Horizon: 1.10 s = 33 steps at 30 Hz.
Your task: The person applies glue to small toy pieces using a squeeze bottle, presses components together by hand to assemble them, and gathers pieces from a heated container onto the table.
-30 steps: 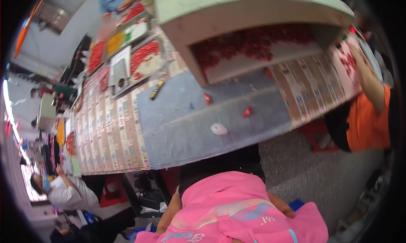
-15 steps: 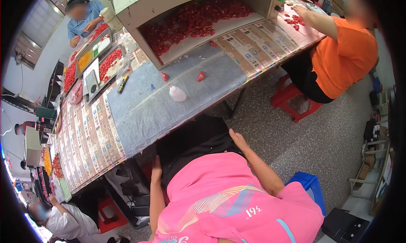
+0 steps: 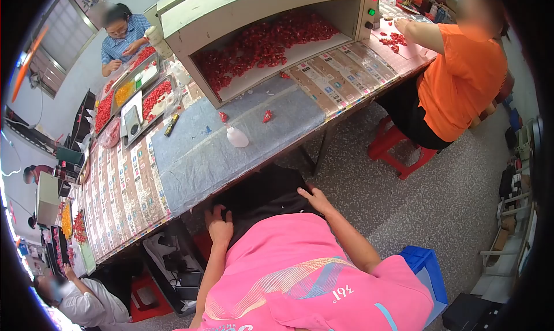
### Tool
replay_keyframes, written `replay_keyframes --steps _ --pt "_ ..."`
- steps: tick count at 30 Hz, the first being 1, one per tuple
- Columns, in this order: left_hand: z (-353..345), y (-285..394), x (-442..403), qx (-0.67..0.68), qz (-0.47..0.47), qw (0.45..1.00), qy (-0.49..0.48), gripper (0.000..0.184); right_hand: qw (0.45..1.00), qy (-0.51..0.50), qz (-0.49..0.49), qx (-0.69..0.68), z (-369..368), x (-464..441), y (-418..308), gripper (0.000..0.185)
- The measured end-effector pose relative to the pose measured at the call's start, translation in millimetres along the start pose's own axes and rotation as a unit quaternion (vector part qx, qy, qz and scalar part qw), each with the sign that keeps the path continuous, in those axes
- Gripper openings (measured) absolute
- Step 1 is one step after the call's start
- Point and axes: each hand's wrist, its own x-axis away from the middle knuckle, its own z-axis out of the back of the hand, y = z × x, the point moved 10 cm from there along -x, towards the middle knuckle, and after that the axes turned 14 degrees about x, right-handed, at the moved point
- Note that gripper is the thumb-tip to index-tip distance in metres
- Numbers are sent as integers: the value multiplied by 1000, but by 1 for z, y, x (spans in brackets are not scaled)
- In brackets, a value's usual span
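the left hand [image 3: 220, 227] and the right hand [image 3: 316, 199] are apart from each other, 1 on either side of the wearer's lap, both against black trousers [image 3: 262, 195]. the left hand's fingers are spread and bent at the cloth; the right thumb lies over the other side, its fingers partly hidden. whether either hand pinches the fabric, i cannot tell. the trousers run from below a pink shirt [image 3: 311, 262] to under the edge of a table [image 3: 118, 187].

on the tabletop in front, a blue cloth [image 3: 196, 169] is spread. a white bottle [image 3: 237, 137] sits on it, with 2 small red pieces nearby, 1 just behind it [image 3: 223, 117] and 1 to its right [image 3: 267, 116]. a yellow and black stick [image 3: 171, 125] lies at the cloth's left.

beyond stands a pale box [image 3: 196, 28], open-fronted, with a heap of red pieces [image 3: 277, 42] inside. a person in orange [image 3: 461, 83] sits at the right; another in checked blue [image 3: 124, 40] sits at the far left.
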Motion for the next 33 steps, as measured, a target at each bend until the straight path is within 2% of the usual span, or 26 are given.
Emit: replay_keyframes --steps 1,2,4,8,10,11,12,13,15,16,17,19,21,23,24,25,27,29,30,32,33 --pt "4 5 0 3 -23 999 23 21 1000 11 -11 6 0 -2 6 85" --pt "3 7 -1 4 -24 999 23 21 999 23 -23 12 3 -2 7 88" --pt "7 25 1 10 -109 993 45 13 999 28 -29 21 7 1 6 89" --pt "6 11 -1 32 -91 995 39 13 998 53 -24 26 9 1 -1 86" --pt "3 4 -2 60 -53 996 32 9 998 43 2 -39 7 4 -10 75" --pt "-1 -1 -6 75 -28 997 12 8 996 89 -18 25 14 7 -7 72" --pt "-6 2 -7 86 4 996 -13 7 998 61 0 -9 8 3 -6 71" --pt "-5 4 -2 92 39 994 -37 6 999 15 -32 0 0 -1 3 71" --pt "4 21 11 116 -61 991 -36 6 999 38 -19 5 6 7 -8 73" --pt "8 28 19 135 -21 989 -55 5 999 19 -24 18 2 3 -1 76" --pt "7 30 25 146 -39 984 -90 2 998 47 -21 31 8 10 -9 79" --pt "6 10 31 147 -60 983 -89 2 997 56 -21 41 8 12 -12 80" --pt "-9 -21 33 106 52 980 -161 22 995 73 -18 66 7 7 -11 81" --pt "-19 -25 24 34 -15 990 -139 20 992 83 -30 89 7 7 -14 82" --pt "-11 11 20 56 -51 991 -110 5 991 89 8 96 18 10 -39 82" --pt "-14 28 17 55 -51 990 -116 5 989 96 47 106 23 9 -59 83" --pt "-14 33 10 -70 -5 992 -104 10 981 129 72 128 16 -15 -67 82" --pt "-16 32 8 -68 -4 994 -91 11 944 165 91 270 5 -36 -88 76" --pt "-13 30 7 -68 -4 995 -77 12 945 165 90 269 3 -44 -100 76" --pt "-11 26 9 -35 6 995 -95 12 937 16 69 343 -25 -60 -108 68" --pt "-11 24 10 0 14 994 -111 12 936 14 71 343 -28 -60 -108 68"
